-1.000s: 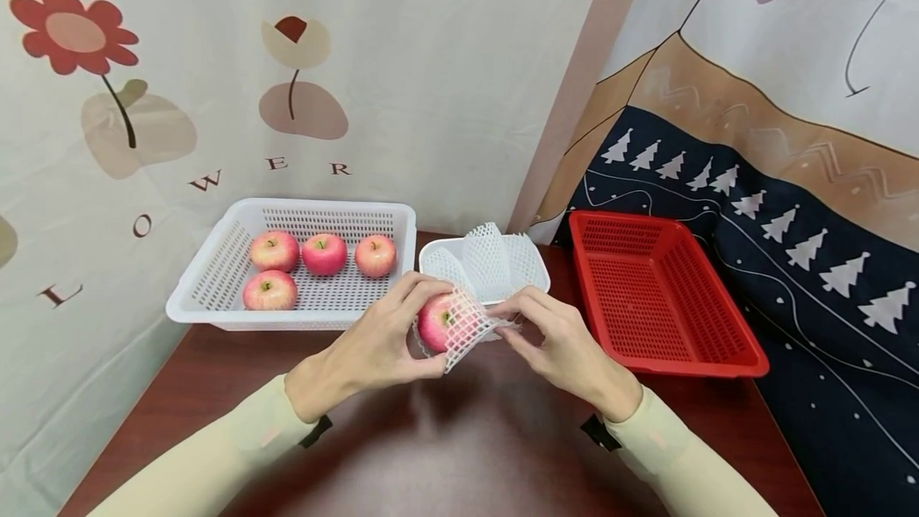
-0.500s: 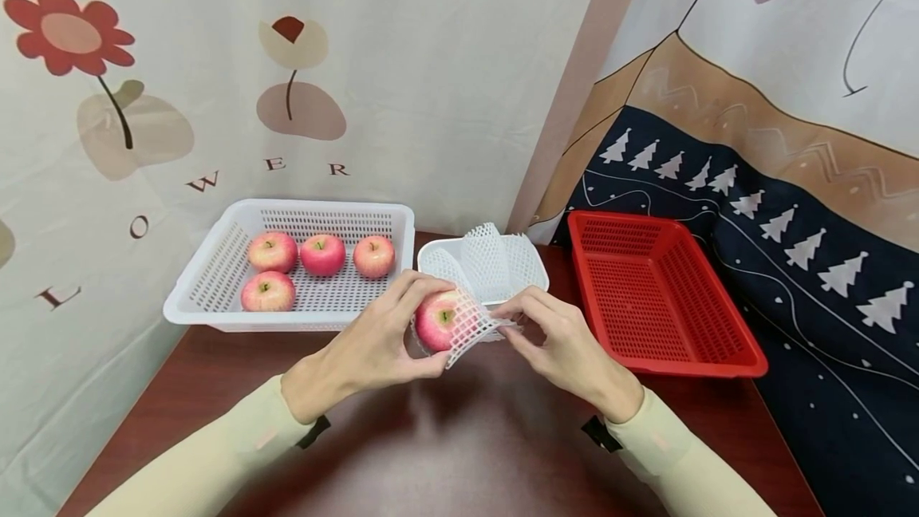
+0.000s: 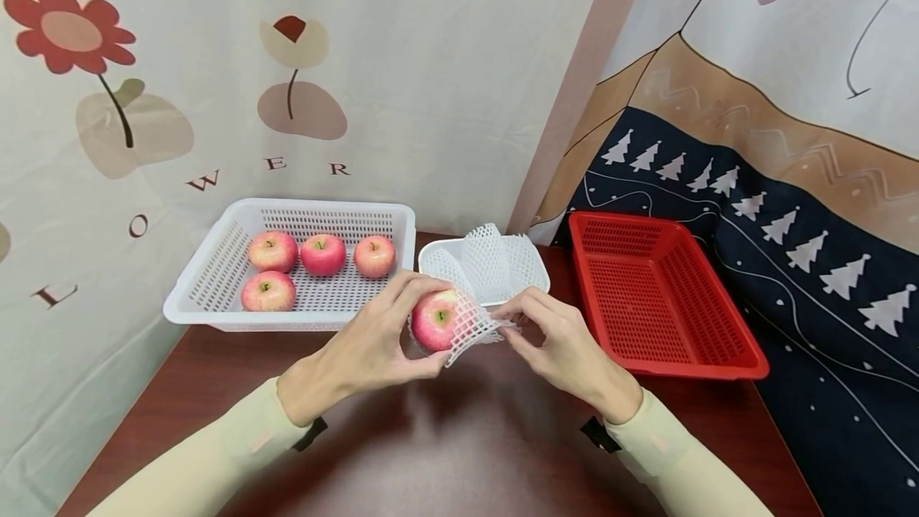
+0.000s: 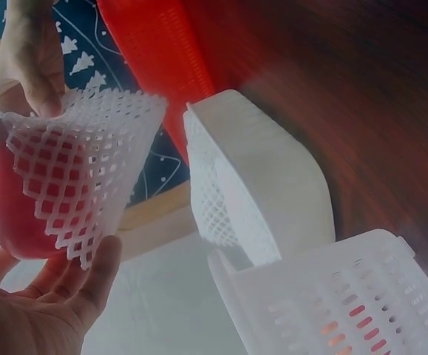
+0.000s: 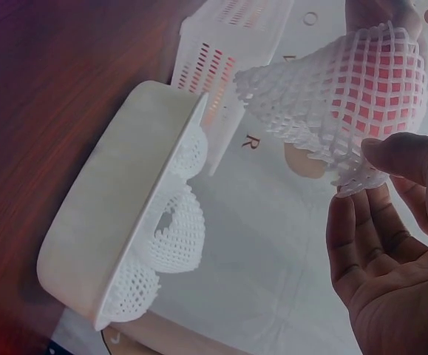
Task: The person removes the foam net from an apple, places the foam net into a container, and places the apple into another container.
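Observation:
In the head view my left hand (image 3: 369, 337) grips a red apple (image 3: 433, 324) above the table, fingers over its far side and thumb below. A white foam fruit net (image 3: 474, 324) covers the apple's right part, while its stem side shows bare. My right hand (image 3: 570, 349) pinches the loose end of the net between thumb and fingers. Up close in the right wrist view, the net (image 5: 302, 100) narrows away from the apple and its mesh stretches over the red skin. The left wrist view shows the net's jagged edge (image 4: 84, 255) near my left fingertips.
A white basket (image 3: 194, 301) with several apples stands at the back left. Beside it, a small white tray (image 3: 542, 258) holds several foam nets (image 3: 487, 258). To the right lies a red basket (image 3: 649, 301) with nothing in it. Printed curtains hang behind.
My left hand and the apple have shifted slightly left. More of the apple's face shows outside the net. My right hand has stayed nearly in place, still pinching the net's end.

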Demonstrator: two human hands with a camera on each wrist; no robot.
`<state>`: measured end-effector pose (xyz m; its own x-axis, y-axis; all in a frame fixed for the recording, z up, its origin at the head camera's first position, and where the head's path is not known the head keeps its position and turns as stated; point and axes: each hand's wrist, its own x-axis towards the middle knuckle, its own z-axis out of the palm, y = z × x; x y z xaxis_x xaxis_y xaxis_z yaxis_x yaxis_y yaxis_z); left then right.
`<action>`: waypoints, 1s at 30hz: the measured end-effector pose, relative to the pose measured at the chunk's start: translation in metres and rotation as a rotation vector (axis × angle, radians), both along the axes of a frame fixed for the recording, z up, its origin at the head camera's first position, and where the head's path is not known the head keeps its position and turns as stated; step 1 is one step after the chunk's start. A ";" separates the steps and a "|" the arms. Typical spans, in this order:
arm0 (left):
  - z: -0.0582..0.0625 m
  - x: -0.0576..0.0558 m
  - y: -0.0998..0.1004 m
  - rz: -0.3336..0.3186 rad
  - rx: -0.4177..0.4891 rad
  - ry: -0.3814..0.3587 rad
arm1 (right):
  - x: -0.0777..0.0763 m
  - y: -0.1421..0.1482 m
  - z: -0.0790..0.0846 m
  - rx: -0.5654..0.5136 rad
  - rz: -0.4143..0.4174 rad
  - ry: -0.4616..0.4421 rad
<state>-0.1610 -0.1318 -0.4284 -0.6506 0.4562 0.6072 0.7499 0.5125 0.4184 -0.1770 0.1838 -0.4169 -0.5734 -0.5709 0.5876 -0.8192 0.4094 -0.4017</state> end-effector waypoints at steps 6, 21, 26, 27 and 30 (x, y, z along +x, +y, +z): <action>0.001 0.000 -0.001 -0.001 0.008 -0.004 | 0.000 0.001 -0.002 0.002 -0.001 -0.006; 0.002 0.001 -0.004 0.017 0.008 0.009 | -0.003 0.000 -0.002 0.000 -0.001 -0.010; 0.002 0.001 -0.005 0.017 0.016 0.021 | -0.004 -0.001 -0.001 -0.002 0.001 -0.012; 0.002 0.001 -0.005 0.015 0.018 0.022 | -0.004 -0.001 -0.001 -0.003 0.001 -0.012; 0.003 0.000 -0.006 0.010 0.023 0.016 | -0.004 0.000 -0.001 -0.006 -0.004 -0.011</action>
<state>-0.1605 -0.1374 -0.4254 -0.6449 0.4353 0.6282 0.7516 0.5102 0.4181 -0.1814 0.1835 -0.4178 -0.5825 -0.5647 0.5846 -0.8128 0.4105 -0.4134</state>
